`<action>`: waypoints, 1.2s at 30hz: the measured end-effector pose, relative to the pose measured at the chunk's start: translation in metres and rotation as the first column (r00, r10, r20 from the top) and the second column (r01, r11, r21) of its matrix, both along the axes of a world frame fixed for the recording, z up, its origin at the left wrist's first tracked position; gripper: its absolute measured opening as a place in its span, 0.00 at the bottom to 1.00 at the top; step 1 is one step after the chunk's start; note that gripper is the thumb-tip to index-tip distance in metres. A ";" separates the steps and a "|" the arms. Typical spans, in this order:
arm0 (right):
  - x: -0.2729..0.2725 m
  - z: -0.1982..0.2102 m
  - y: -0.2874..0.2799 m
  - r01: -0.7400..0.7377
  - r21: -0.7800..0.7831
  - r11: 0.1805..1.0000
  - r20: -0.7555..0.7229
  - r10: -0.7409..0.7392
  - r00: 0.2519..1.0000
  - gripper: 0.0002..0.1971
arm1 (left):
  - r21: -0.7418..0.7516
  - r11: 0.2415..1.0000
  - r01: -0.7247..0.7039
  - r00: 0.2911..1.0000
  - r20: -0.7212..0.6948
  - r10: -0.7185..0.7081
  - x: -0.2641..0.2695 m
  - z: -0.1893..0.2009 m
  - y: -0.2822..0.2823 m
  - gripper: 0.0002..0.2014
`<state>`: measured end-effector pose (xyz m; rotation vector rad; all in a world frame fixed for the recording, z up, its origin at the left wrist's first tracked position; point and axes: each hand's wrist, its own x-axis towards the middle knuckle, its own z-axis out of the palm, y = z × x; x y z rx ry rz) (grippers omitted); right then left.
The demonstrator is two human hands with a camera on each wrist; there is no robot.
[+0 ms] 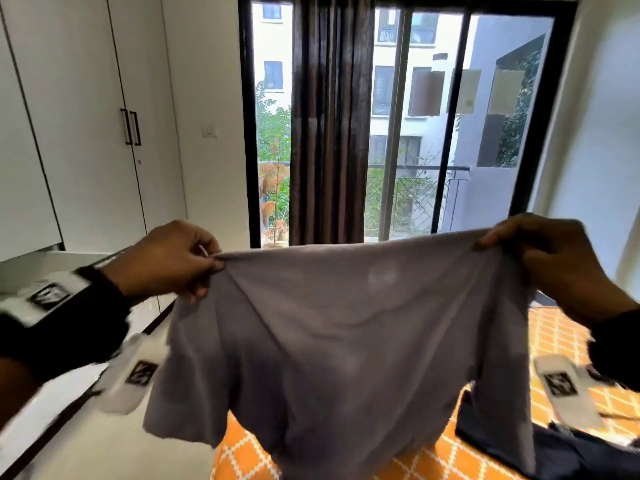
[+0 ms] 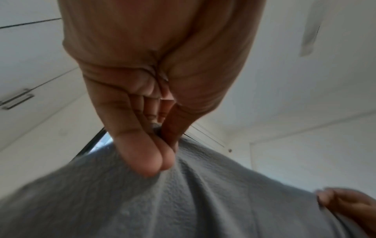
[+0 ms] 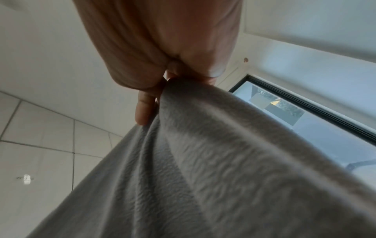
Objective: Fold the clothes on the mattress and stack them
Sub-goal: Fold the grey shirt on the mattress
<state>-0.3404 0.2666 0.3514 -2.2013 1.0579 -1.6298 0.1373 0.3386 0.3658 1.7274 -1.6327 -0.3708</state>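
A grey T-shirt hangs spread in the air in front of me, above the mattress with its orange-and-white patterned sheet. My left hand pinches the shirt's upper left corner between thumb and curled fingers, and the left wrist view shows that hand closed on the grey T-shirt. My right hand grips the upper right corner; in the right wrist view the hand has the T-shirt bunched in it. The shirt's lower part and sleeves dangle loosely.
Dark clothes lie on the sheet at the lower right. White wardrobe doors stand at the left, a dark curtain and a sliding glass door straight ahead. A white tiled floor lies to the left of the mattress.
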 end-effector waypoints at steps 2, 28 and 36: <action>-0.021 -0.011 0.006 -0.043 0.051 0.998 -0.112 0.049 0.993 0.34 | 0.078 0.993 0.091 0.990 0.097 -0.099 0.013 -0.002 0.009 0.06; 0.081 -0.368 -0.121 0.467 0.645 0.605 -0.637 0.089 0.765 0.27 | 0.640 0.768 -0.032 0.898 0.356 -0.260 -0.063 -0.381 -0.138 0.58; 0.086 -0.369 -0.125 0.494 0.574 0.653 -0.782 0.259 0.567 0.66 | 0.364 0.931 -0.029 0.996 -0.064 0.056 -0.070 -0.387 -0.150 0.19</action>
